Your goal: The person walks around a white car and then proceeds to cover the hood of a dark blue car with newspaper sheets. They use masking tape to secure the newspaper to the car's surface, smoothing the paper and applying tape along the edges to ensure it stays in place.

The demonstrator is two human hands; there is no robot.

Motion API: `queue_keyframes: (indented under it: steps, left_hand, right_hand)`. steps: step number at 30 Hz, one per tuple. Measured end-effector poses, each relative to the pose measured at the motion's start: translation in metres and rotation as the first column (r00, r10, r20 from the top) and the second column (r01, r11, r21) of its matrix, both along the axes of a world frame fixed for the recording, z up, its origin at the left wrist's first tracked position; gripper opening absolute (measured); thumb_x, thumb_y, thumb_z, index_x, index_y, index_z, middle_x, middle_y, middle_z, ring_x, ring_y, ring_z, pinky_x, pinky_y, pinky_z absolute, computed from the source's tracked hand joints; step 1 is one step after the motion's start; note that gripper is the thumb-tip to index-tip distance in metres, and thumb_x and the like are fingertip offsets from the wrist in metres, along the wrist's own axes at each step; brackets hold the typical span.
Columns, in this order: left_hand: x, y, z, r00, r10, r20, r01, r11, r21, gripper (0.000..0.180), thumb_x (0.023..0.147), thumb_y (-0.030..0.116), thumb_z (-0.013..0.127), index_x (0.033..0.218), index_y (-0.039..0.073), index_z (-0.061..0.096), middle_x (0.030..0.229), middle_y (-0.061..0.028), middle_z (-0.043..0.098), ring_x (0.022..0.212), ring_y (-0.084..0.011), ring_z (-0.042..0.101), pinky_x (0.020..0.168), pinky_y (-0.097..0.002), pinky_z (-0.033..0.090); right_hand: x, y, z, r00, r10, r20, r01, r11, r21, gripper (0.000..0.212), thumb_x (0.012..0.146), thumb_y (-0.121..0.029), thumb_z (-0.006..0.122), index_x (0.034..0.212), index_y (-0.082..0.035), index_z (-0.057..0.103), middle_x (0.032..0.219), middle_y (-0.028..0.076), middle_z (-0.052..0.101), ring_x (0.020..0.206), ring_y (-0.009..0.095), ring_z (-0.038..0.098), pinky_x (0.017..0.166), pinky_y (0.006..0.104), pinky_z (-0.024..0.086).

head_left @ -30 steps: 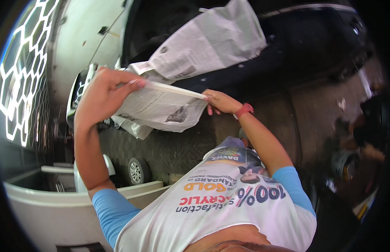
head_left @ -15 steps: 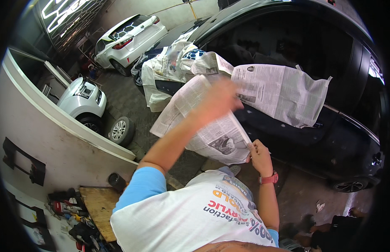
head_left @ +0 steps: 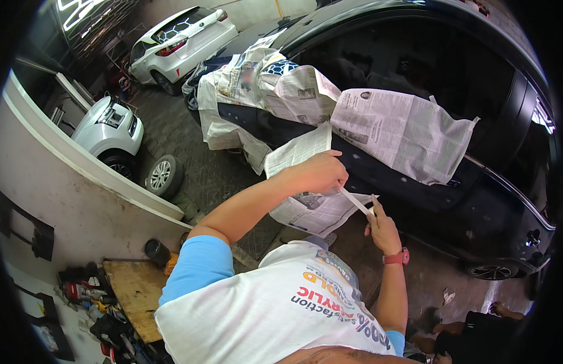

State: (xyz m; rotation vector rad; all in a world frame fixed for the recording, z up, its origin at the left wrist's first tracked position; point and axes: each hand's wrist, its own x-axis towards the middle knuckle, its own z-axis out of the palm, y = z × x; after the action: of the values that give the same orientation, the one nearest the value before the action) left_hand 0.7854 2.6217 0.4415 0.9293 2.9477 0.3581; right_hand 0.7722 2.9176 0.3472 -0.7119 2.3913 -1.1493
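Observation:
A loose newspaper sheet (head_left: 298, 148) hangs in front of me, beside the dark car's (head_left: 409, 209) lower side. My left hand (head_left: 323, 172) is closed at the sheet's edge, its fingertips on the end of a pale strip of masking tape (head_left: 355, 200). The strip runs taut along that edge to my right hand (head_left: 383, 229), which grips the tape; the roll is mostly hidden by the fingers. More newspaper (head_left: 403, 133) covers part of the car's door and window, and further newspaper (head_left: 300, 91) is draped over the front fender area.
A white car (head_left: 184, 45) stands at the back left. Near it are a white front end (head_left: 111, 130) and a loose wheel (head_left: 164, 176). A wall (head_left: 81, 206) runs along my left, with a wooden board (head_left: 133, 297) and tools below. Another person's dark clothing (head_left: 488, 333) shows at lower right.
My left hand has moved down toward my right hand, no longer blurred. The tape strip now shows between them, and the newspaper sheet has swung lower. The view has shifted slightly.

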Motion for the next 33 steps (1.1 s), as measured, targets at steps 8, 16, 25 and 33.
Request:
queue_keyframes:
  steps: [8, 16, 25, 33]
  left_hand:
    - [0.002, 0.009, 0.043, 0.994, -0.112, -0.012, 0.111, 0.992, -0.058, 0.009, 0.088, 0.009, 0.073, 0.092, 0.014, 0.079, 0.089, -0.0013, 0.074, 0.102, -0.0233, 0.072, 0.132, -0.0539, 0.026]
    - [0.005, 0.023, 0.073, 0.984, -0.175, 0.025, 0.176, 0.962, -0.207, 0.01, 0.089, 0.01, 0.07, 0.088, 0.014, 0.079, 0.088, -0.0013, 0.073, 0.101, -0.0227, 0.072, 0.133, -0.0544, 0.022]
    - [0.002, 0.002, 0.066, 1.0, -0.004, -0.026, 0.0, 0.99, -0.143, 0.015, 0.092, 0.023, 0.074, 0.101, 0.015, 0.083, 0.094, -0.0058, 0.078, 0.104, -0.0255, 0.073, 0.133, -0.0542, 0.024]
    - [-0.009, 0.004, -0.026, 0.83, 0.535, -0.156, -0.553, 0.825, -0.119, 0.059, 0.103, 0.054, 0.064, 0.138, 0.008, 0.071, 0.097, -0.0203, 0.078, 0.103, -0.0388, 0.074, 0.128, -0.0576, 0.027]
  right_hand:
    - [-0.007, -0.004, -0.029, 0.998, 0.032, 0.047, -0.021, 0.978, -0.206, 0.061, 0.114, -0.022, 0.052, 0.171, -0.024, 0.033, 0.07, 0.006, 0.067, 0.061, 0.017, 0.066, 0.066, 0.0352, 0.053]
    - [0.001, -0.018, -0.027, 0.991, -0.007, 0.134, 0.053, 0.939, -0.341, 0.034, 0.116, -0.025, 0.05, 0.146, -0.012, 0.058, 0.067, 0.005, 0.067, 0.052, 0.012, 0.056, 0.055, 0.0312, 0.046]
    - [0.008, -0.005, 0.008, 0.984, -0.162, -0.069, 0.152, 0.981, -0.123, 0.028, 0.112, -0.027, 0.055, 0.098, -0.004, 0.063, 0.066, 0.015, 0.069, 0.063, 0.03, 0.071, 0.063, 0.0427, 0.051]
    - [0.021, 0.023, 0.06, 0.739, 0.001, -0.674, 0.233, 0.938, 0.258, 0.02, 0.105, -0.026, 0.061, 0.095, -0.009, 0.063, 0.07, 0.016, 0.068, 0.069, 0.039, 0.07, 0.063, 0.0533, 0.051]
